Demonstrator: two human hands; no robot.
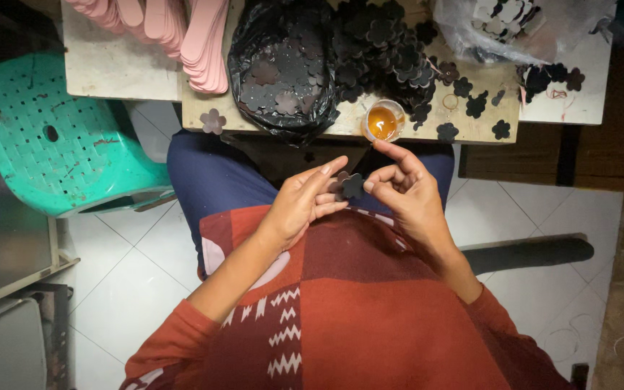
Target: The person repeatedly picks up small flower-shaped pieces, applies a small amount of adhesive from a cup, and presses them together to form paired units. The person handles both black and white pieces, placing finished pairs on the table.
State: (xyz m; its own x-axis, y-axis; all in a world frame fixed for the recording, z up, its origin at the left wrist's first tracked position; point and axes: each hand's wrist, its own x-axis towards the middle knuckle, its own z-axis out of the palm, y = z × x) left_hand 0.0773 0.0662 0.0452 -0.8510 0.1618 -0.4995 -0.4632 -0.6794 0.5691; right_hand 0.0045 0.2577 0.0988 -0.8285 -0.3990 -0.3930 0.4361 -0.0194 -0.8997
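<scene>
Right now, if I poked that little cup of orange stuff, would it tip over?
Probably yes. The small cup sits right at the edge of the table, so a push could send it off. It looks small and light, so it likely slides easily. The orange liquid inside looks glossy and would probably spill.

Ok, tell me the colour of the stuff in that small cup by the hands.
Orange-amber, in the small clear cup on the board's edge; the head view shows it best.
</scene>
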